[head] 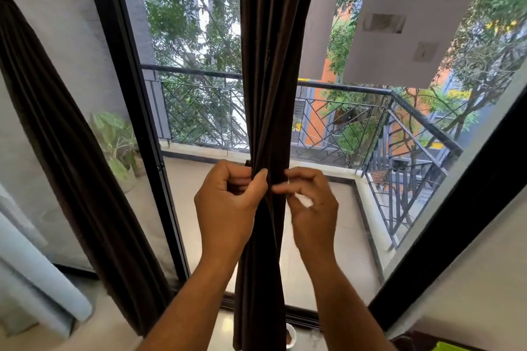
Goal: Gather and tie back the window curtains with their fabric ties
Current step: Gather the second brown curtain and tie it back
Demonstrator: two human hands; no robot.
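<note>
A dark brown curtain [271,65] hangs in the middle of the window, bunched into a narrow column. My left hand [228,202] grips the bunch from the left at its narrowest part, thumb across the front folds. My right hand [310,208] is on the right side, fingertips curled and pinching at the fabric beside my left thumb. I cannot tell a fabric tie apart from the dark folds between my hands. A second dark curtain [71,165] hangs at the left, gathered higher up.
Behind the glass lies a balcony with a black metal railing [356,111] and a potted plant [119,148]. A black window frame [137,122] stands left of centre. A small white cup [291,336] sits on the floor by the curtain's foot.
</note>
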